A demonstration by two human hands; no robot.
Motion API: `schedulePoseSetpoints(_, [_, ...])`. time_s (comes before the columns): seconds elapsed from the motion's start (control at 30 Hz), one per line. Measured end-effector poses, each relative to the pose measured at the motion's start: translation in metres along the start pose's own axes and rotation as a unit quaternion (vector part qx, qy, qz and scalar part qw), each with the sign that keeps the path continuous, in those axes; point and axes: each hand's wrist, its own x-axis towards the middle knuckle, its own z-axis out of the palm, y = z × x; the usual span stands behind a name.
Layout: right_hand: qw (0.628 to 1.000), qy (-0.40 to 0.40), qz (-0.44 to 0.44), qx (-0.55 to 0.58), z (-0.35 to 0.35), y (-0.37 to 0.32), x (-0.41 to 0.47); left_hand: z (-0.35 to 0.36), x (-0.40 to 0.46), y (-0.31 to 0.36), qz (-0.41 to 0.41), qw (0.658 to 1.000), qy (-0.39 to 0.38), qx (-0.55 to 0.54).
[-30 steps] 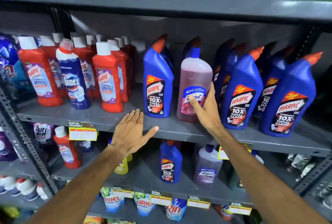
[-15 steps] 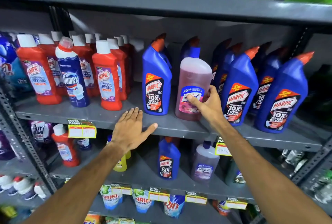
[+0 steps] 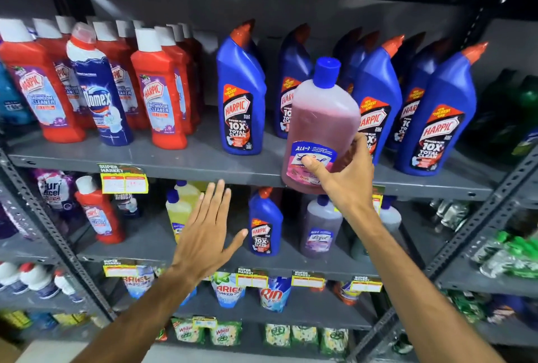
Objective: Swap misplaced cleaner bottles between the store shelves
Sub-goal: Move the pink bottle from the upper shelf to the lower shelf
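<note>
My right hand (image 3: pixel 343 176) grips a pink cleaner bottle (image 3: pixel 324 112) with a blue cap, held tilted in front of the upper shelf's edge (image 3: pixel 203 163), off the shelf. Blue Harpic bottles (image 3: pixel 241 106) stand on that shelf to its left and right. My left hand (image 3: pixel 208 231) is open, fingers spread, hovering in front of the lower shelf (image 3: pixel 145 246). A single blue Harpic bottle (image 3: pixel 265 226) stands on the lower shelf beside pale purple bottles (image 3: pixel 320 226) of the pink bottle's shape. A blue Domex bottle (image 3: pixel 102 92) stands among red Harpic bottles (image 3: pixel 158 95).
A red Harpic bottle (image 3: pixel 100 211) and yellow bottles (image 3: pixel 179 208) stand on the lower shelf. Detergent pouches (image 3: pixel 227 290) hang below. Grey perforated uprights (image 3: pixel 58 240) frame the bay. Green bottles (image 3: pixel 518 106) sit at far right.
My right hand has closed on the pink bottle and pulled it off the upper shelf toward me. My left hand has dropped from the upper shelf edge to the lower shelf level.
</note>
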Motion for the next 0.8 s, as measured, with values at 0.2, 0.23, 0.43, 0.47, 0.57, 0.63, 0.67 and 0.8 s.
schedulePoseSetpoints(0.2, [1.000, 0.014, 0.009, -0.007, -0.014, 0.009, -0.038, 0.041, -0.029, -0.002, -0.015, 0.997, -0.078, 0.007])
schedulePoseSetpoints(0.23, [1.000, 0.014, 0.016, -0.016, -0.015, 0.015, -0.043, 0.046, -0.032, -0.004, -0.015, 0.996, -0.089, 0.007])
schedulePoseSetpoints(0.43, [0.995, 0.017, 0.079, -0.050, -0.008, 0.067, -0.081, 0.084, -0.044, -0.016, -0.022, 0.986, -0.165, 0.003])
schedulePoseSetpoints(0.47, [0.994, 0.019, 0.092, -0.055, -0.005, 0.078, -0.087, 0.092, -0.045, -0.018, -0.024, 0.984, -0.177, -0.003])
schedulePoseSetpoints(0.57, [0.987, 0.029, 0.143, -0.067, 0.007, 0.115, -0.109, 0.114, -0.050, -0.024, -0.025, 0.977, -0.214, -0.009])
schedulePoseSetpoints(0.63, [0.981, 0.052, 0.173, -0.076, 0.017, 0.140, -0.122, 0.130, -0.053, -0.026, -0.026, 0.973, -0.230, -0.009])
schedulePoseSetpoints(0.67, [0.977, 0.064, 0.185, -0.082, 0.024, 0.149, -0.127, 0.137, -0.054, -0.027, -0.027, 0.971, -0.236, -0.011])
schedulePoseSetpoints(0.8, [0.969, 0.088, 0.212, -0.090, 0.051, 0.186, -0.140, 0.171, -0.056, -0.032, -0.023, 0.964, -0.263, -0.018])
